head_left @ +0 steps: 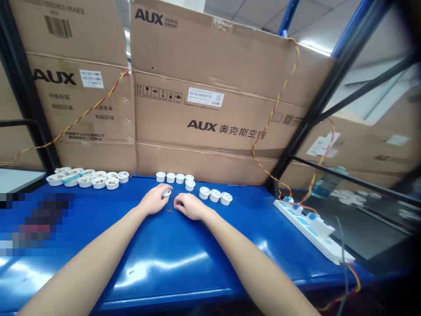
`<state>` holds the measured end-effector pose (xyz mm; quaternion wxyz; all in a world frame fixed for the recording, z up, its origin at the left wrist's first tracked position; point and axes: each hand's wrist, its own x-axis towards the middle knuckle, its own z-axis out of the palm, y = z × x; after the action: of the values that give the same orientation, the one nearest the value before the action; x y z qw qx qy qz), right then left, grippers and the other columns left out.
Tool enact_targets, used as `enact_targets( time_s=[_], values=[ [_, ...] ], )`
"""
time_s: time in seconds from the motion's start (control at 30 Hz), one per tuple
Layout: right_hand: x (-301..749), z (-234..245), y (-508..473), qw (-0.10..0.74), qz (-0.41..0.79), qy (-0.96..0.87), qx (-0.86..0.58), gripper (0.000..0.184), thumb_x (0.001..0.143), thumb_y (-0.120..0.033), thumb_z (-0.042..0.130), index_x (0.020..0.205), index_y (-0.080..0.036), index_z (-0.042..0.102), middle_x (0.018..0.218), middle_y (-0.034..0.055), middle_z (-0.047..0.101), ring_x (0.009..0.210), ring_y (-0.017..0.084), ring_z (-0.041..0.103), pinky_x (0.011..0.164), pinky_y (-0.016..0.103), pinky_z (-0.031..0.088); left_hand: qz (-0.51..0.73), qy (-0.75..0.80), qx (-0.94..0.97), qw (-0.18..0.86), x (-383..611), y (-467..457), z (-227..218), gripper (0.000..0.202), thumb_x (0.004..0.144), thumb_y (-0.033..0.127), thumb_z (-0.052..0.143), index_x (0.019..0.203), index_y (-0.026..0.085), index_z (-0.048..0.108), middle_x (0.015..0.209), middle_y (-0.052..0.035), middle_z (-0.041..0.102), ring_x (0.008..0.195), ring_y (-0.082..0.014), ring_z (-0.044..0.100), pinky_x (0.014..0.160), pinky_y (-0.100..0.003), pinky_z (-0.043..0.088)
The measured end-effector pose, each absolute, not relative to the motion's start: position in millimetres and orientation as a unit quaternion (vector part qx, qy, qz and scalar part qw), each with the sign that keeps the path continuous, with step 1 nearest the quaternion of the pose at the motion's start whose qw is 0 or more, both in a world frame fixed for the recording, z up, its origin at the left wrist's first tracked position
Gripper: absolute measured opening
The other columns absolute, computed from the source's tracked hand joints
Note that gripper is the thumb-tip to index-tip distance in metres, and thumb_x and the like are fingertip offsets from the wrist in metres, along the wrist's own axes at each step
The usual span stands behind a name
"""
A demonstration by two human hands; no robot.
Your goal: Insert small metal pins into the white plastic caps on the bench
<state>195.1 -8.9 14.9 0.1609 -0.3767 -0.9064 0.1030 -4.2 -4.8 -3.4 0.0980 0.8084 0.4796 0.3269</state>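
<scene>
Curling the left hand (153, 199) around a small white plastic cup (166, 192) standing upright near the far edge of the blue surface (171, 239), with the fingertips reaching over its side and gripping it. Resting the right hand (190, 206) palm down just to the right, loosely curled, showing nothing in its grasp. Lying between both hands and just in front of the cup, a tiny dark metal piece (169, 210), too small for telling its long axis, sitting about equally near each hand.
</scene>
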Motion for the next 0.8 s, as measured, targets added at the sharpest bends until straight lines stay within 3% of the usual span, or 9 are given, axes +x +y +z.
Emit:
enact_targets(
  time_s=[0.17,0.3,0.4,0.8],
  values=[
    [199.4,13.5,-3.5,0.236,0.170,-0.869,-0.402,0.015,0.089,-0.022,0.048,0.084,-0.016,0.061,0.085,0.0030,0.062,0.076,0.013,0.054,0.072,0.025,0.039,0.369,0.440,0.819,0.021,-0.6,-12.7,11.7,0.034,0.075,0.022,0.055,0.108,0.024,0.061,0.126,-0.0046,0.056,0.118,-0.0248,0.049,0.102,-0.038,0.039],
    [198.1,13.6,-0.3,0.288,0.325,-0.810,-0.394,0.021,0.090,-0.032,0.045,0.085,-0.017,0.058,0.074,-0.0016,0.056,0.066,0.011,0.049,0.064,0.023,0.039,0.311,0.389,0.867,-0.021,4.7,-17.7,20.2,0.014,0.081,0.026,0.054,0.088,0.022,0.066,0.101,-0.0032,0.067,0.101,-0.0228,0.056,0.093,-0.038,0.040],
    [196.2,13.6,-1.4,0.289,0.391,-0.785,-0.383,0.020,0.089,-0.035,0.047,0.084,-0.018,0.057,0.069,-0.0036,0.052,0.061,0.010,0.047,0.059,0.021,0.037,0.300,0.396,0.868,-0.030,6.4,-17.6,20.3,0.015,0.084,0.025,0.052,0.082,0.022,0.066,0.091,-0.0027,0.070,0.094,-0.0219,0.057,0.088,-0.037,0.039],
    [195.1,16.3,-4.1,0.316,0.405,-0.757,-0.405,0.023,0.086,-0.038,0.052,0.086,-0.017,0.059,0.065,-0.0027,0.053,0.058,0.010,0.047,0.055,0.021,0.038,0.310,0.416,0.854,-0.034,8.5,-20.3,21.5,0.020,0.087,0.031,0.050,0.085,0.022,0.068,0.090,-0.0032,0.072,0.089,-0.0212,0.060,0.085,-0.036,0.038]
  ],
)
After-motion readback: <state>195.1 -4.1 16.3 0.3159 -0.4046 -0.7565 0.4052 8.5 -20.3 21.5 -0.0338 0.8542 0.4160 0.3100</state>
